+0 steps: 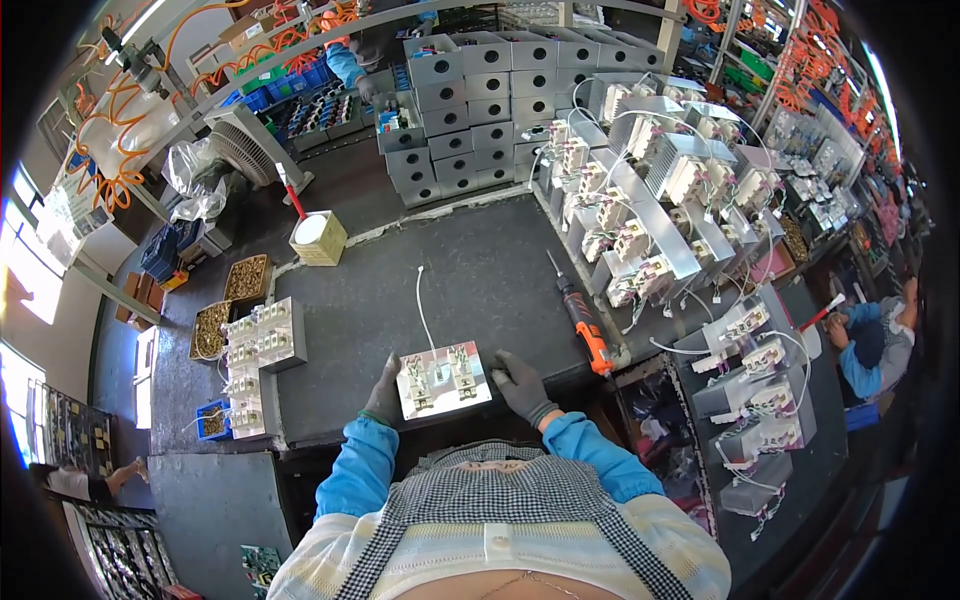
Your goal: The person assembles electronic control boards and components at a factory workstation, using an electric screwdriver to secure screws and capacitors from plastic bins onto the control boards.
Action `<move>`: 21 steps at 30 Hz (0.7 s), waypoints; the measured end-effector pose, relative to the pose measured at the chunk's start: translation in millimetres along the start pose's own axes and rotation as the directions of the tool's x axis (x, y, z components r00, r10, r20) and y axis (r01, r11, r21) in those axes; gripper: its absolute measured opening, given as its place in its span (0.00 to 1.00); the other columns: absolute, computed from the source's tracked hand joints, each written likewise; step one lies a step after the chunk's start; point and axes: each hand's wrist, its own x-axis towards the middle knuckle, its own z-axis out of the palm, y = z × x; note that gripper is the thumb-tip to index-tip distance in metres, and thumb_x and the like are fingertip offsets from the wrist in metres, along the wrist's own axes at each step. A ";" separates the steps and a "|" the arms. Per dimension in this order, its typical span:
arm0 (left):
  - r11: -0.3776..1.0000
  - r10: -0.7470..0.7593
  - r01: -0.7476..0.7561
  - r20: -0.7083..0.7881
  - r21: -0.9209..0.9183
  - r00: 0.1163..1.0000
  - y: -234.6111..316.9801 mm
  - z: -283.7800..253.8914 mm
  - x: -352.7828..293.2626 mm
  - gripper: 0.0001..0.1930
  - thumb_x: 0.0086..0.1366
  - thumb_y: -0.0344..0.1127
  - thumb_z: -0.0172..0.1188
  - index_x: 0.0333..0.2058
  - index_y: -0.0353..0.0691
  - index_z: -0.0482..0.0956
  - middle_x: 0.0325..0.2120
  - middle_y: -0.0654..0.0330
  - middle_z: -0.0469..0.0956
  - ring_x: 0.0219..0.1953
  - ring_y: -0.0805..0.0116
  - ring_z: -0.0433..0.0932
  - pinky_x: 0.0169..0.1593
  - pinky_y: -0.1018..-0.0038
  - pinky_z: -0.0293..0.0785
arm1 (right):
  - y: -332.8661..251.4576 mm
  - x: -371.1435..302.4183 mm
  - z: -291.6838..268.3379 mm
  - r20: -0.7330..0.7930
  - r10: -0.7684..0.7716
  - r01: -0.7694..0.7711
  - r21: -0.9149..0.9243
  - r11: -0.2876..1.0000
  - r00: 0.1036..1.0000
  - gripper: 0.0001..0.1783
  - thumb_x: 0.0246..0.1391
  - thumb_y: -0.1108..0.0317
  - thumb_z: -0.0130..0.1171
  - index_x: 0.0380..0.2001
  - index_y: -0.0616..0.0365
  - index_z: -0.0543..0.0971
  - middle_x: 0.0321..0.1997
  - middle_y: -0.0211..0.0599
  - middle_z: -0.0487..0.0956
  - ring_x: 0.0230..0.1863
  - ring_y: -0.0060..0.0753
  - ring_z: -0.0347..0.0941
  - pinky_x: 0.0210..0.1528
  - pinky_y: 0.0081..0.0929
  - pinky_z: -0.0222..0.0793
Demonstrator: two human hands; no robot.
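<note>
In front of me, at the near edge of the dark bench, is a silvery metal box point(447, 399) with cream-coloured terminal parts on top. A white cable point(424, 310) runs from it away across the bench. My left hand point(384, 392), in a grey glove, grips the box's left edge. Beside the right edge, my gloved right hand point(523, 388) has its fingers apart and holds nothing. An orange and black electric screwdriver point(585, 325) lies to the right, its bit pointing away from me.
Similar boxes point(265, 335) stand at left beside trays of small brass-coloured parts point(247, 278). A cream container point(318, 240) holds a red-handled brush point(290, 192). Stacked grey housings point(470, 110) line the back; wired assemblies point(650, 200) fill the right. A co-worker point(875, 340) sits far right.
</note>
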 end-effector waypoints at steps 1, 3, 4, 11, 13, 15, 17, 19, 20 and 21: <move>1.000 -0.002 0.002 -0.004 -0.010 1.000 0.0 0.7 -0.3 0.37 0.77 0.64 0.48 0.66 0.34 0.69 0.63 0.45 0.76 0.63 0.48 0.77 0.69 0.54 0.72 | -0.6 0.1 -0.3 0.001 0.001 -0.001 -0.001 1.000 1.000 0.26 0.64 0.66 0.62 0.62 0.64 0.75 0.55 0.53 0.84 0.58 0.49 0.82 0.62 0.36 0.75; 1.000 0.006 -0.006 -0.002 -0.001 1.000 -0.6 0.4 -0.4 0.37 0.77 0.64 0.48 0.66 0.34 0.70 0.63 0.45 0.76 0.63 0.48 0.77 0.69 0.54 0.72 | -1.8 0.1 -1.1 0.010 0.005 -0.005 0.017 1.000 1.000 0.26 0.64 0.65 0.62 0.62 0.64 0.75 0.55 0.54 0.83 0.58 0.50 0.82 0.62 0.37 0.75; 1.000 0.016 -0.016 0.000 0.008 1.000 -0.1 1.4 -1.3 0.37 0.77 0.64 0.48 0.66 0.34 0.70 0.63 0.45 0.76 0.63 0.48 0.77 0.69 0.53 0.72 | -3.5 0.5 -1.3 0.013 0.005 -0.005 0.017 1.000 1.000 0.26 0.64 0.65 0.62 0.62 0.64 0.75 0.55 0.54 0.83 0.58 0.50 0.82 0.62 0.37 0.75; 1.000 0.010 -0.009 -0.038 0.008 0.999 0.8 8.2 -4.4 0.37 0.77 0.65 0.48 0.66 0.34 0.70 0.62 0.45 0.76 0.63 0.48 0.77 0.68 0.53 0.73 | -4.0 0.6 -1.3 0.008 -0.006 0.006 -0.006 1.000 1.000 0.26 0.64 0.65 0.61 0.63 0.65 0.75 0.58 0.56 0.82 0.61 0.53 0.80 0.64 0.39 0.74; 1.000 0.010 -0.010 -0.052 -0.002 0.999 1.2 11.8 -6.9 0.38 0.76 0.65 0.49 0.66 0.34 0.70 0.62 0.45 0.76 0.62 0.48 0.77 0.68 0.53 0.73 | -4.2 0.9 -1.0 0.020 0.013 -0.013 -0.004 1.000 1.000 0.26 0.64 0.64 0.61 0.63 0.65 0.75 0.59 0.57 0.82 0.62 0.52 0.79 0.65 0.39 0.74; 1.000 0.020 -0.020 -0.037 0.001 0.999 0.4 4.9 -2.8 0.38 0.76 0.65 0.49 0.66 0.34 0.70 0.62 0.45 0.76 0.62 0.49 0.78 0.68 0.54 0.73 | -2.3 1.7 -0.5 0.034 0.041 -0.041 0.014 0.999 0.999 0.27 0.65 0.63 0.61 0.63 0.65 0.75 0.59 0.57 0.81 0.62 0.53 0.79 0.65 0.39 0.73; 1.000 0.025 -0.025 -0.019 0.006 0.999 -0.2 3.9 -1.1 0.38 0.76 0.65 0.49 0.65 0.34 0.71 0.62 0.45 0.77 0.62 0.49 0.78 0.68 0.55 0.73 | 0.6 2.2 -0.1 0.035 0.044 -0.045 0.015 0.999 0.998 0.27 0.65 0.63 0.61 0.63 0.65 0.75 0.60 0.57 0.81 0.63 0.54 0.78 0.66 0.39 0.73; 1.000 0.015 -0.015 -0.021 0.012 1.000 -0.1 3.6 -0.5 0.38 0.76 0.65 0.49 0.65 0.33 0.71 0.62 0.45 0.77 0.61 0.50 0.78 0.68 0.56 0.74 | 1.6 2.2 0.4 0.036 0.046 -0.046 0.017 0.999 0.998 0.27 0.65 0.63 0.61 0.63 0.65 0.75 0.60 0.58 0.81 0.63 0.54 0.78 0.66 0.39 0.73; 1.000 0.017 -0.017 -0.019 0.012 1.000 0.1 3.5 -0.5 0.38 0.76 0.65 0.49 0.65 0.33 0.71 0.62 0.45 0.77 0.61 0.50 0.78 0.68 0.56 0.74 | 1.1 1.9 0.9 0.020 0.024 -0.024 0.000 1.000 1.000 0.26 0.65 0.64 0.61 0.63 0.65 0.75 0.57 0.56 0.82 0.60 0.51 0.80 0.63 0.38 0.74; 1.000 0.018 -0.018 -0.023 0.016 1.000 0.2 3.5 -0.6 0.38 0.76 0.65 0.49 0.65 0.33 0.71 0.62 0.45 0.77 0.61 0.50 0.78 0.68 0.56 0.74 | 0.7 1.7 0.9 0.004 0.001 -0.001 -0.018 1.000 1.000 0.26 0.65 0.66 0.61 0.63 0.64 0.75 0.55 0.54 0.84 0.57 0.49 0.82 0.61 0.36 0.76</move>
